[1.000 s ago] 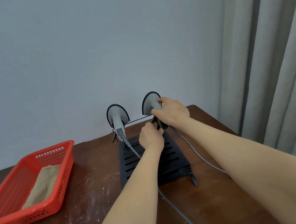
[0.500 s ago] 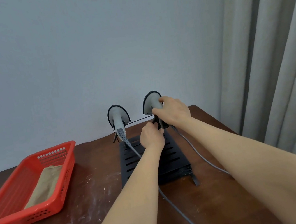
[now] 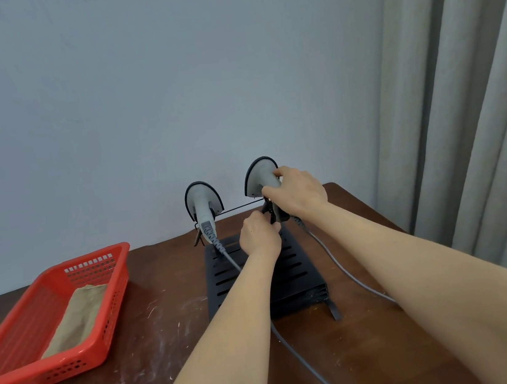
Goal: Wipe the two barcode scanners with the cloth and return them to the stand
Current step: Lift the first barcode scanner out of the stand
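A right hand [image 3: 297, 194] grips the right scanner [image 3: 259, 175] above the stand [image 3: 294, 270]; the left hand [image 3: 259, 236] pinches its lower handle; the left scanner [image 3: 202, 198] hangs on the stand's wire; the cloth [image 3: 78, 314] lies in a basket [image 3: 75, 366] on the table [image 3: 169, 348].

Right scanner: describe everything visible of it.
The right scanner has a grey, plastic-looking, fan-shaped head with a dark rim, upright over the rear wire of the black stand. The right hand grips its neck; the left hand touches its dark lower end. A grey cable trails from it toward the camera.
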